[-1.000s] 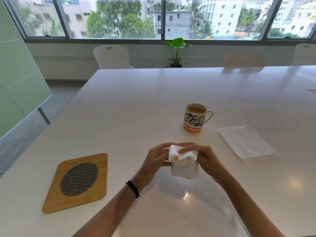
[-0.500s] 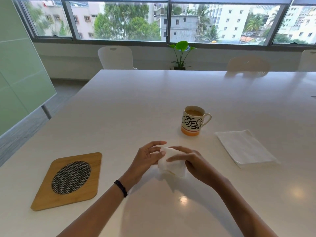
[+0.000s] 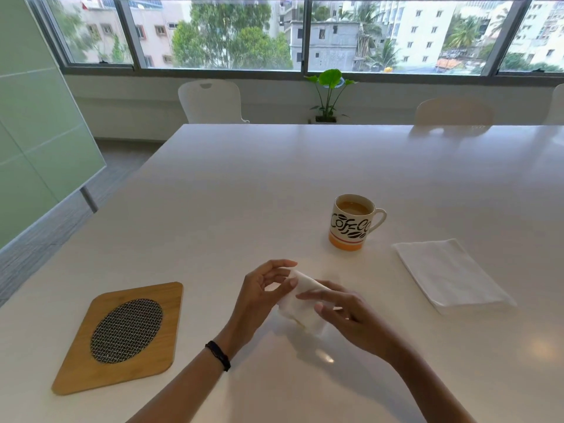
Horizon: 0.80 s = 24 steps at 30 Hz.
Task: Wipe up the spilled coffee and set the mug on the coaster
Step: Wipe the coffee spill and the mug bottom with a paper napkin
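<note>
1. A white tabletop [image 3: 274,184] fills most of the head view, with both bare forearms reaching in from the near edge.
2. The left hand [image 3: 262,296] and the right hand [image 3: 348,315] meet low over the tabletop, near its middle, around a crumpled white paper napkin [image 3: 300,303].
3. The left fingers [image 3: 279,265] curl loosely, with the thumb tip touching the napkin's upper left edge; the fingers themselves stand a little off it, half-open.
4. The right fingers [image 3: 317,296] lie across the napkin's top and the thumb sits against its side, pinching it.
5. A faint yellowish-brown stain shows on the napkin's lower edge.
6. A black band [image 3: 218,355] circles the left wrist.
7. The mug [image 3: 351,222] stands upright on the bare tabletop beyond the hands and slightly right, with its handle pointing right and light brown coffee inside; it has black lettering and an orange base band.
8. The coaster [image 3: 76,364], a wooden board with a dark woven oval inset, lies flat well to the left of the hands, far from the mug.
9. A folded white napkin stack [image 3: 448,273] lies flat to the right, near the mug but not touching it.
10. White chairs [image 3: 210,100] and a potted plant [image 3: 328,96] stand past the far edge, below the windows.
</note>
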Each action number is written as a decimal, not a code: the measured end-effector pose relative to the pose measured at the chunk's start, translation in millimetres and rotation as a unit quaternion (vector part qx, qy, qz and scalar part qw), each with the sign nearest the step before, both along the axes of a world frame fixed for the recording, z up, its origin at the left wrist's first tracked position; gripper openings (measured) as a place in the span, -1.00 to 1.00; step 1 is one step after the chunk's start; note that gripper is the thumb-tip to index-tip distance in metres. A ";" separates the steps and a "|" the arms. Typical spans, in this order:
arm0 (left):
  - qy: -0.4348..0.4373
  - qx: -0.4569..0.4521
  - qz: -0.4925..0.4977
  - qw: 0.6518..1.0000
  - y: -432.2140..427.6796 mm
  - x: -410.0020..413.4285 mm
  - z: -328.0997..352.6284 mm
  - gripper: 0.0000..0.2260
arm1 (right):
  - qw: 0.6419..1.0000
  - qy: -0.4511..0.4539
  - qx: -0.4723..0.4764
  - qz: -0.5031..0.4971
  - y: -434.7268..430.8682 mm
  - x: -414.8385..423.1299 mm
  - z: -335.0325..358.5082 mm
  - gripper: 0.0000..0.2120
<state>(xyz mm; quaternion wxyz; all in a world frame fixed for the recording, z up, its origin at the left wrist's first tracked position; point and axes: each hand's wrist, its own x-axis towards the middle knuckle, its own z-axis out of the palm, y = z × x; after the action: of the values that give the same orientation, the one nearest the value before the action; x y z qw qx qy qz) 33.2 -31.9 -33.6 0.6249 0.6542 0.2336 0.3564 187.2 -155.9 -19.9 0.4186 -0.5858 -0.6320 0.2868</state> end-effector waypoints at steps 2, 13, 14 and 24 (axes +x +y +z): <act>0.005 0.001 0.006 1.000 0.4 1.5 -3.7 -0.81 | 0.999 0.004 0.012 -0.037 2.0 -1.9 -3.7 -0.80; 0.108 0.112 -0.022 0.988 32.7 39.8 12.6 -0.81 | 0.974 0.163 0.029 -0.154 1.9 15.5 -2.9 -0.69; 0.120 0.122 -0.028 0.985 37.0 50.3 16.2 -0.80 | 0.971 0.169 0.030 -0.170 1.2 17.9 -2.9 -0.68; 0.165 0.130 -0.094 0.973 63.2 160.8 29.3 -0.13 | 0.923 0.112 0.073 -0.360 -6.5 43.2 -5.2 -0.67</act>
<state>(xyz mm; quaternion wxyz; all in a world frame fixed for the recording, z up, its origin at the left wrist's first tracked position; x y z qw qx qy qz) 193.9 31.2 -4.3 0.5177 0.7988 0.2227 0.2105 230.4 -162.3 -25.1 0.6034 -0.7057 -0.3468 0.1330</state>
